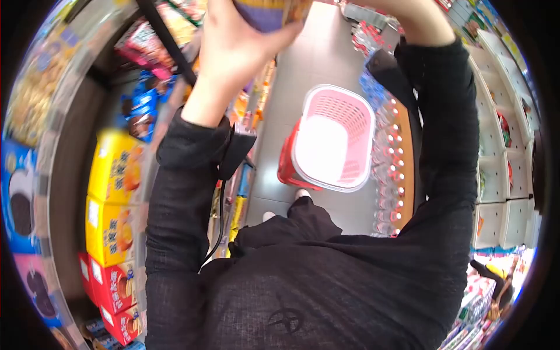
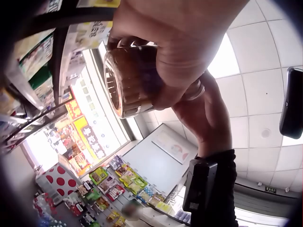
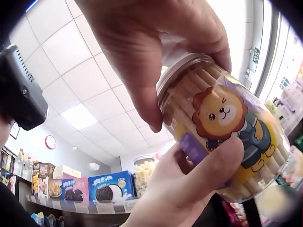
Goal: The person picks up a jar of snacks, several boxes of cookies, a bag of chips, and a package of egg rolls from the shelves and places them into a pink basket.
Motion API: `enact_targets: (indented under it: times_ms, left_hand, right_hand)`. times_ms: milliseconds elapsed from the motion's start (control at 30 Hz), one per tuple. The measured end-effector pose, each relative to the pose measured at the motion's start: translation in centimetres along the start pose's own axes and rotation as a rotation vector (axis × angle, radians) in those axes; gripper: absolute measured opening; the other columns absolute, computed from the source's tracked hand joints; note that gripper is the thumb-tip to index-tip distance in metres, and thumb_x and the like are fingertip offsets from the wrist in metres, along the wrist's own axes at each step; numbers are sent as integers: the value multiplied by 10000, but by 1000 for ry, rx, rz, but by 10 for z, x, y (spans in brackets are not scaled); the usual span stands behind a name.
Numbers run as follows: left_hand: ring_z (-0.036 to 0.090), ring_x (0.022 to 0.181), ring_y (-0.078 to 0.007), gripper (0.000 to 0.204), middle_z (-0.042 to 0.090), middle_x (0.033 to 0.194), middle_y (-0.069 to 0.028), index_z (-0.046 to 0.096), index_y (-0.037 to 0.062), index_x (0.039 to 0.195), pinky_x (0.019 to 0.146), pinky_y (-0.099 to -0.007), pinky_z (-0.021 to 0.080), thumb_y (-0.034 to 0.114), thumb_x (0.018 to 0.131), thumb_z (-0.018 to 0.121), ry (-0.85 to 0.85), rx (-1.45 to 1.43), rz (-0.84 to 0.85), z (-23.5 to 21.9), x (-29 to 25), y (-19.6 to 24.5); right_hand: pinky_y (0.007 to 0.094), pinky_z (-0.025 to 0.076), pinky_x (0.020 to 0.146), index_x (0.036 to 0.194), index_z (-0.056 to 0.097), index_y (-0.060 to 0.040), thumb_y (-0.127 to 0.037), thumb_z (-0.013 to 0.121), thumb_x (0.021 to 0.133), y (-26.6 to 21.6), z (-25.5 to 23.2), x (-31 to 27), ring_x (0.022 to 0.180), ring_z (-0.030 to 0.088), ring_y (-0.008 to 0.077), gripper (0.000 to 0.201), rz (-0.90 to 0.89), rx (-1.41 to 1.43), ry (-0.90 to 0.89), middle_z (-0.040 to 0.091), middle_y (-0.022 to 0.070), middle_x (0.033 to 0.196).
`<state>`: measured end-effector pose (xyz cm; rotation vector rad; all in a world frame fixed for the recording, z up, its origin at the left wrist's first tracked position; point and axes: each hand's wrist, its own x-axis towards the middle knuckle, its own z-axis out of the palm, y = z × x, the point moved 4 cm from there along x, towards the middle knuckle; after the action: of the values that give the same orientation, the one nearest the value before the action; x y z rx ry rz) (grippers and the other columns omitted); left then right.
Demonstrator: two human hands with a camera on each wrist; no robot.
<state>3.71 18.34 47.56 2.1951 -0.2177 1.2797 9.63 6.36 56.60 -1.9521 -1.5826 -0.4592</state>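
Observation:
A clear jar of stick biscuits [image 3: 227, 127] with a lion printed on its label is held up in both hands. My left hand [image 3: 194, 177] grips the jar's body, its thumb lying across the label. Around the lid end, the fingers and thumb of my right hand [image 3: 156, 52] are curled. From the head view, only part of the jar [image 1: 265, 14] shows at the top edge beside the left hand [image 1: 236, 49]; the right hand is cut off there. The left wrist view has the jar's base [image 2: 113, 85] toward the shelf side.
A pink and white shopping basket [image 1: 309, 102] stands on the floor by my feet. Shelves on the left carry yellow boxes [image 1: 114, 227] and red boxes [image 1: 119, 280]. Several bottles [image 1: 385, 169] line the right side, near white shelf bins [image 1: 496, 169].

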Motion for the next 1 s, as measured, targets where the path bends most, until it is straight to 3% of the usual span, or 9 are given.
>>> enact_targets:
  times_ms: [67, 100, 167, 200, 400, 533, 667, 767, 1000]
  left_hand:
    - [527, 1027, -284, 789, 517, 1105, -189, 353, -12, 1196, 866, -363, 431, 244, 601, 803, -134, -180, -69, 48, -19, -8]
    - [471, 1106, -362, 863, 455, 1178, -242, 300, -29, 1259, 922, -406, 396, 251, 605, 789, -199, -183, -78, 74, -33, -20]
    - [468, 1107, -345, 891, 440, 1185, -213, 282, -5, 1274, 918, -411, 403, 236, 587, 795, -304, -238, -86, 121, -57, -26]
    - [468, 1108, -347, 894, 434, 1186, -215, 275, -5, 1276, 920, -409, 404, 240, 590, 793, -344, -236, -130, 146, -72, -30]
    - [438, 1142, -379, 892, 412, 1215, -243, 260, -39, 1282, 938, -408, 395, 195, 602, 787, -620, -317, -404, 279, -162, -56]
    - [408, 1180, -374, 848, 405, 1246, -249, 265, -50, 1295, 967, -395, 374, 145, 634, 760, -770, -335, -551, 345, -234, -85]
    - [387, 1205, -365, 792, 387, 1276, -255, 257, -54, 1310, 988, -390, 355, 130, 682, 704, -941, -195, -634, 366, -293, -113]
    - [461, 1137, -349, 697, 395, 1283, -267, 249, -35, 1338, 958, -382, 381, 88, 737, 579, -996, -199, -863, 371, -326, -134]
    - [387, 1203, -381, 641, 392, 1272, -292, 282, -70, 1310, 1008, -389, 326, 121, 761, 553, -1113, -177, -1074, 331, -349, -136]
  right_hand:
    - [322, 413, 904, 1259, 326, 116, -316, 719, 655, 29, 6, -41, 1072, 516, 307, 840, 211, 95, -154, 487, 287, 1161]
    - [326, 437, 869, 1230, 371, 111, -331, 721, 667, 49, 12, -60, 1021, 544, 301, 797, 119, 18, -96, 521, 277, 1118]
    - [347, 407, 921, 1244, 406, 16, -298, 749, 636, 97, 36, -107, 1085, 515, 280, 765, 125, -82, -50, 515, 206, 1148]
    - [355, 354, 980, 1311, 302, 6, -251, 752, 627, 110, 43, -128, 1171, 429, 309, 858, 301, 19, -227, 421, 217, 1230]
    - [366, 385, 951, 1262, 353, 7, -164, 727, 555, 214, 109, -239, 1123, 450, 338, 818, 675, 185, -230, 440, 209, 1182]
    - [395, 380, 950, 1260, 348, 17, -161, 736, 544, 264, 174, -312, 1118, 449, 345, 834, 779, 230, -188, 448, 207, 1154]
    - [439, 392, 924, 1259, 365, 3, -201, 748, 566, 304, 249, -365, 1095, 442, 416, 817, 936, 228, -188, 422, 246, 1182]
    - [444, 385, 932, 1268, 357, 6, -153, 741, 562, 331, 303, -385, 1110, 425, 422, 819, 969, 194, -217, 395, 259, 1209]
    - [430, 381, 942, 1273, 345, -5, -75, 772, 489, 373, 401, -408, 1125, 405, 407, 895, 1072, 121, -262, 381, 253, 1218]
